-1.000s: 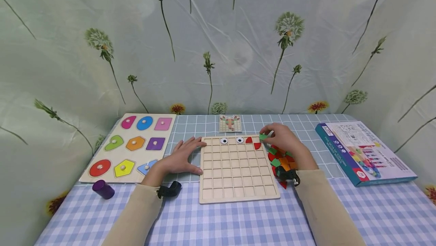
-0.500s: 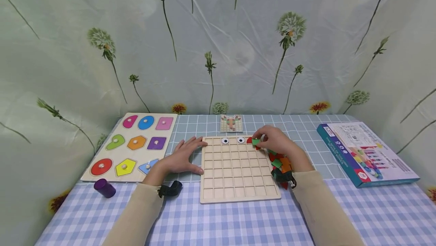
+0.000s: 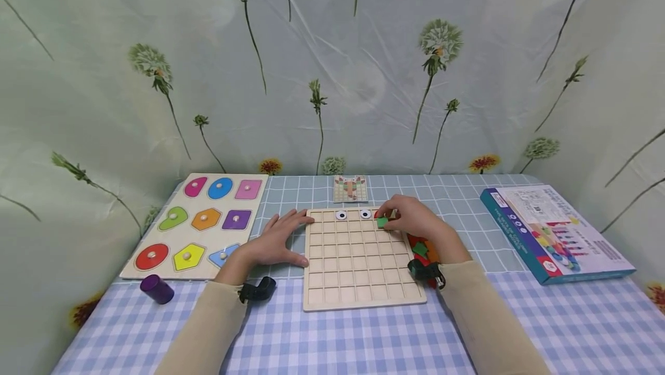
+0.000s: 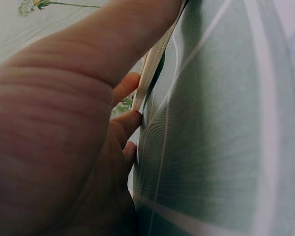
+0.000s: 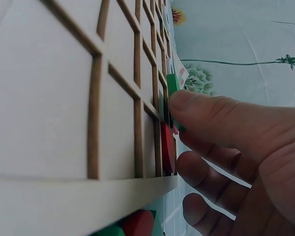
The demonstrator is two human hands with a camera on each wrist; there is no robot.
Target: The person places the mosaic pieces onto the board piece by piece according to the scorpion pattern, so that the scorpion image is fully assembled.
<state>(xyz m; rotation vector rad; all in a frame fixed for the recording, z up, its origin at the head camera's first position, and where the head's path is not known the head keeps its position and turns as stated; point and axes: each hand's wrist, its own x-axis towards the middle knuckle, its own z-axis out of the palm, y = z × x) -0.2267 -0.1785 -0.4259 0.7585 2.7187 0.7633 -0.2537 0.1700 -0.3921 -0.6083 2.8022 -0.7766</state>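
A wooden grid board (image 3: 361,262) lies on the table in the head view. My left hand (image 3: 272,243) rests at its left edge, fingers spread, with thumb and fingertips against the side; the left wrist view shows this too. Over the upper right cells, my right hand (image 3: 414,218) pinches a green square tile (image 3: 382,222) between thumb and fingers. In the right wrist view the green tile stands edge-on close above the grid, beside a red tile (image 5: 167,147) in the corner cell. Two round eye tiles (image 3: 340,215) sit in the top row.
Loose red, green and orange tiles (image 3: 422,250) are heaped right of the board, partly under my right wrist. A pattern card (image 3: 350,189) lies behind it. To the left are a knobbed shape puzzle (image 3: 200,248) and a purple cylinder (image 3: 157,289); a flat box (image 3: 558,233) lies right.
My right hand has carried the green tile leftward from beyond the board's upper right corner to over the upper right cells. The left hand has stayed at the board's left edge.
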